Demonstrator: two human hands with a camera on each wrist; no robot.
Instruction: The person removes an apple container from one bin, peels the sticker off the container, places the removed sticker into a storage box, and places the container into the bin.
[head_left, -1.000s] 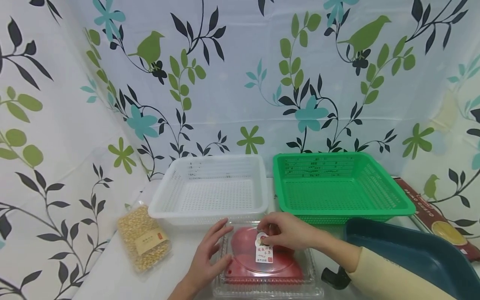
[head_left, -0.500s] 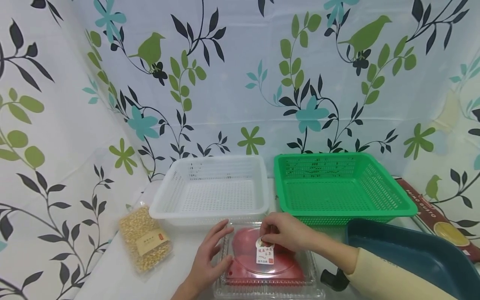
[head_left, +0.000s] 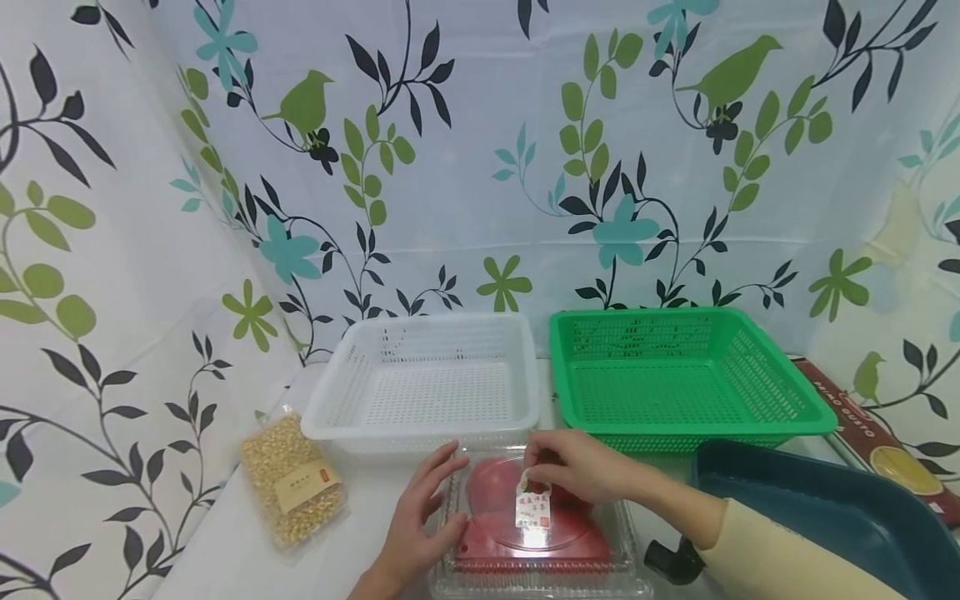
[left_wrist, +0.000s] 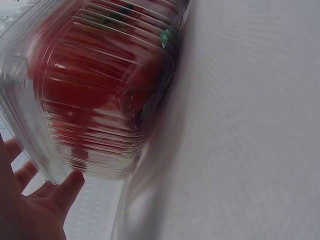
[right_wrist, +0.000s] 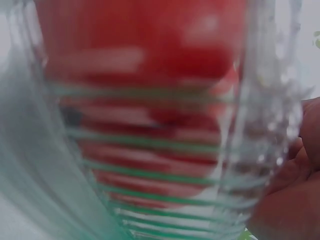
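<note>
A clear plastic clamshell box (head_left: 628, 542) sits at the front of the white table, with red, rounded contents (head_left: 487, 533) showing through it. On its lid is a white paper label (head_left: 533, 510) with red print. My right hand (head_left: 588, 467) pinches the label's upper end between thumb and fingers, and that end bends up under them. My left hand (head_left: 420, 517) rests with spread fingers against the box's left edge. In the left wrist view, the thumb (left_wrist: 70, 190) lies against the rim. Ridged clear walls fill most of the right wrist view.
Behind the box stand a white basket (head_left: 442, 433) and a green basket (head_left: 693, 435). A bag of yellow kernels (head_left: 288, 475) lies at the left. A dark blue pan (head_left: 817, 517) is at the right, beside a red packet (head_left: 847, 408). Patterned cloth (head_left: 480, 167) hangs behind.
The label's upper end has lifted and folded under my right fingers, hiding its picture. My left hand has stayed at the box's edge. The head view has shifted slightly.
</note>
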